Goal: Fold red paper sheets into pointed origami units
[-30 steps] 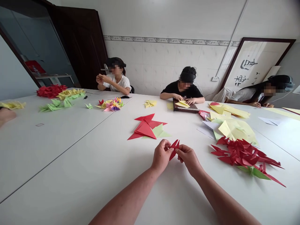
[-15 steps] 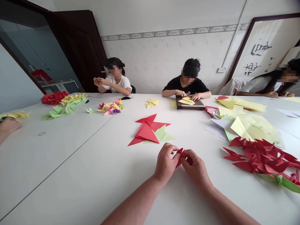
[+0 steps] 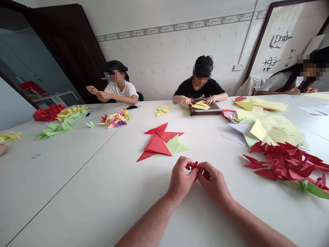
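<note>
Between my hands is a small piece of folded red paper (image 3: pixel 196 166), mostly covered by fingers and thumbs. My left hand (image 3: pixel 181 176) pinches its left side, closed on it. On the other side my right hand (image 3: pixel 212 180) is closed too, thumb and fingertips gripping the paper. Both hands are held just above the white table. Beyond them lie several flat red folded paper shapes (image 3: pixel 158 144), overlapping one another, with a light green folded paper (image 3: pixel 178 145) partly beneath them.
At right sits a heap of red folded paper pieces (image 3: pixel 288 161) by yellow and white sheets (image 3: pixel 272 128). Colourful paper pieces (image 3: pixel 117 119) lie far left. Across the table a person in black (image 3: pixel 183 87) works at a paper trimmer (image 3: pixel 218 112); other people sit either side.
The view has tilted and shifted slightly. My fingers have closed further over the red paper, so less of it shows. Across the table, the person at the trimmer has lifted a hand slightly.
</note>
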Demonstrator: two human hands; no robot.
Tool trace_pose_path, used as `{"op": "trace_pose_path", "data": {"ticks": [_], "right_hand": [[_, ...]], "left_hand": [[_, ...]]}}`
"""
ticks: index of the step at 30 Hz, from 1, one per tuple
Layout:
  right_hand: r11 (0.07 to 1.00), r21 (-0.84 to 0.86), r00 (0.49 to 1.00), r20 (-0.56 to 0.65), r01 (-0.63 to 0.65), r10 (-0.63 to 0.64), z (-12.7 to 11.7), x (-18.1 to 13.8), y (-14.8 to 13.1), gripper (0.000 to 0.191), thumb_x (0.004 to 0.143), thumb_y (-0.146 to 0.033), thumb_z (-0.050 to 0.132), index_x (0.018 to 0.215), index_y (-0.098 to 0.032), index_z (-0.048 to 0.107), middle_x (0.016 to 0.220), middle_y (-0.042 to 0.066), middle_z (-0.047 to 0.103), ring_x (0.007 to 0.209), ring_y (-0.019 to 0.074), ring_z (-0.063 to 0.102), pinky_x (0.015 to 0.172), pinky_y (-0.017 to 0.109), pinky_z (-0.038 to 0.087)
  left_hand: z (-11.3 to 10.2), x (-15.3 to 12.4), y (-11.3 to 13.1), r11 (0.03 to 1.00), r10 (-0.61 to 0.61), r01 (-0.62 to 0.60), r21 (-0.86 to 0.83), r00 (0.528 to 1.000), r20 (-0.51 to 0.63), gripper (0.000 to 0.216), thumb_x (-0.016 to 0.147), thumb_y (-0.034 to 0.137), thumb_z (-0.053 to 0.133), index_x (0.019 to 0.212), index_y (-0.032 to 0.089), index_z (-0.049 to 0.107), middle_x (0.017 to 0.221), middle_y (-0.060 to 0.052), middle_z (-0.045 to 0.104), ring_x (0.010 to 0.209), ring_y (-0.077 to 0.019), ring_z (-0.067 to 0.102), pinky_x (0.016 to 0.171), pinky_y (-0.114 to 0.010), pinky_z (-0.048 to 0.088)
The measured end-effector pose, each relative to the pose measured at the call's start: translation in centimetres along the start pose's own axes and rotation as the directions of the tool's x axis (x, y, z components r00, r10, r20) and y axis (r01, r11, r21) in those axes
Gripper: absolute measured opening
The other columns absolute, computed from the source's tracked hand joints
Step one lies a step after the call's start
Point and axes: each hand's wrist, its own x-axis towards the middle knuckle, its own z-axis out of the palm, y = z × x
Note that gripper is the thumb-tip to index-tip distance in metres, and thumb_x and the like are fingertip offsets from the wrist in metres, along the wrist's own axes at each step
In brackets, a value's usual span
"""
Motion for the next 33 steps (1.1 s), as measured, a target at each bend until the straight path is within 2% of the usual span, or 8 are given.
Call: {"op": "trace_pose_path", "data": {"ticks": [7,13,15,18,21,25,28,33], "right_hand": [[0.999,0.016,0.999,-0.031,0.044,-0.043,-0.3,-0.3,-0.1,0.008,0.077,-0.025,0.050,0.070,-0.022,0.052,0.068,-0.001,0.053,0.055,0.0111,0.042,0.050,0.023,0.035],[0.947,0.259,0.981,0.020,-0.192,0.193,-0.2,-0.3,-0.3,0.018,0.081,-0.036,0.054,0.071,-0.022,0.050,0.061,-0.004,0.047,0.053,0.0105,0.040,0.049,0.022,0.035],[0.937,0.274,0.975,0.015,-0.215,0.220,-0.2,-0.3,-0.3,0.017,0.081,-0.037,0.055,0.073,-0.022,0.051,0.058,-0.005,0.047,0.053,0.0106,0.040,0.049,0.022,0.035],[0.974,0.178,0.987,-0.048,-0.140,0.151,-0.2,-0.4,-0.4,0.014,0.082,-0.033,0.053,0.074,-0.022,0.053,0.058,-0.004,0.050,0.051,0.0101,0.039,0.048,0.022,0.035],[0.999,-0.008,0.991,-0.122,0.045,-0.046,-0.4,-0.4,-0.6,0.012,0.082,-0.026,0.050,0.071,-0.022,0.050,0.065,-0.003,0.053,0.052,0.0099,0.041,0.049,0.022,0.036],[0.962,-0.150,0.956,-0.151,0.227,-0.250,-0.4,-0.3,-0.5,0.014,0.083,-0.018,0.045,0.071,-0.022,0.049,0.070,-0.002,0.054,0.055,0.0094,0.044,0.050,0.021,0.037],[0.953,-0.177,0.952,-0.142,0.245,-0.271,-0.4,-0.4,-0.4,0.013,0.082,-0.017,0.046,0.071,-0.022,0.049,0.069,-0.002,0.054,0.054,0.0089,0.045,0.048,0.021,0.037],[0.964,-0.192,0.971,-0.119,0.183,-0.208,-0.3,-0.4,-0.4,0.010,0.079,-0.017,0.048,0.072,-0.022,0.052,0.069,-0.003,0.054,0.053,0.0086,0.046,0.047,0.020,0.036]], "left_hand": [[-0.1,-0.1,0.2,0.996,-0.006,0.009,-0.093,1.000,0.029,0.014,0.076,0.013,0.060,0.068,0.020,0.051,0.075,0.002,0.053,0.070,-0.0118,0.052,0.067,-0.025,0.046],[0.0,0.0,0.2,0.990,-0.033,0.035,-0.134,0.999,0.019,0.014,0.076,0.016,0.061,0.068,0.020,0.050,0.074,0.002,0.055,0.072,-0.0123,0.053,0.070,-0.025,0.045],[0.0,-0.1,0.4,0.987,-0.072,0.076,-0.141,0.997,0.028,0.013,0.077,0.018,0.060,0.069,0.020,0.050,0.073,0.002,0.056,0.072,-0.0128,0.053,0.071,-0.026,0.045],[0.1,-0.3,0.7,0.977,-0.131,0.137,-0.161,0.990,0.048,0.011,0.079,0.023,0.058,0.071,0.020,0.051,0.071,0.002,0.057,0.070,-0.0130,0.053,0.071,-0.027,0.045],[0.3,-0.4,1.0,0.968,-0.168,0.174,-0.183,0.985,0.048,0.009,0.078,0.023,0.058,0.072,0.020,0.051,0.072,0.002,0.057,0.070,-0.0131,0.053,0.071,-0.027,0.046],[0.3,-0.3,1.3,0.962,-0.173,0.180,-0.204,0.983,0.053,0.008,0.076,0.022,0.057,0.071,0.020,0.052,0.072,0.001,0.058,0.072,-0.0134,0.054,0.072,-0.027,0.045],[0.3,-0.3,1.3,0.956,-0.187,0.196,-0.217,0.980,0.061,0.009,0.076,0.022,0.056,0.069,0.019,0.053,0.071,0.002,0.058,0.071,-0.0132,0.053,0.071,-0.026,0.045],[0.3,-0.4,1.5,0.914,-0.255,0.274,-0.299,0.962,0.101,0.009,0.076,0.023,0.056,0.069,0.019,0.053,0.069,0.002,0.054,0.067,-0.0117,0.049,0.064,-0.023,0.042]]}}
